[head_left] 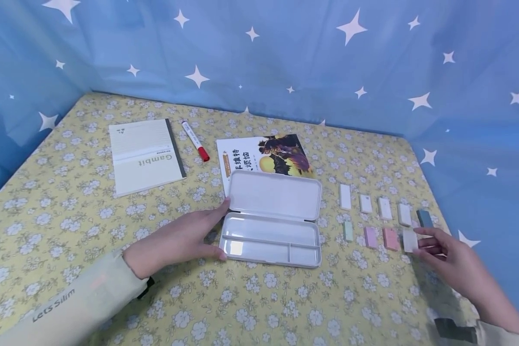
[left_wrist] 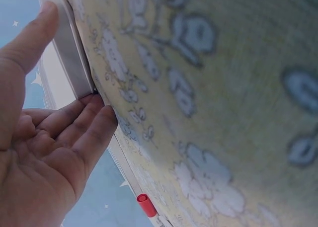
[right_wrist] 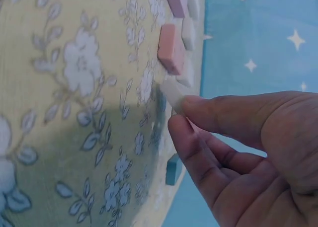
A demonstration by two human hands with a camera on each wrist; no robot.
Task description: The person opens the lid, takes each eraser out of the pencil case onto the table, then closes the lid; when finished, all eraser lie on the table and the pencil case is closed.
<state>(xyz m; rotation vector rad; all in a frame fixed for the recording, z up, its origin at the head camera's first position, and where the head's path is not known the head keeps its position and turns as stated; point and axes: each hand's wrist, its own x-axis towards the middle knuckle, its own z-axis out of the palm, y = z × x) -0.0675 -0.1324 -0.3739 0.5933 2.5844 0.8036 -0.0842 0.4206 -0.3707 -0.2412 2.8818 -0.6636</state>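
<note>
An open white pencil case [head_left: 271, 240] with a divided tray lies on the flowered cloth, its lid leaning back. My left hand [head_left: 181, 240] rests against the case's left side, thumb at the front corner and fingers near the hinge; in the left wrist view the fingers look fairly straight along the white wall [left_wrist: 69, 43]. At the right, my right hand [head_left: 450, 257] pinches a white eraser [right_wrist: 173, 94] between thumb and fingertips. Beside it are a pink eraser [head_left: 390, 239], a purple one [head_left: 370, 237] and a dark teal block [head_left: 425, 218].
Several white erasers [head_left: 385, 208] form a row behind, with a small green one [head_left: 348, 231] nearer the case. A picture book [head_left: 259, 154] lies partly behind the lid. Further left are a red-capped marker [head_left: 193, 137] and a notebook [head_left: 144, 158]. Blue star-printed curtain [head_left: 285, 57] borders the table.
</note>
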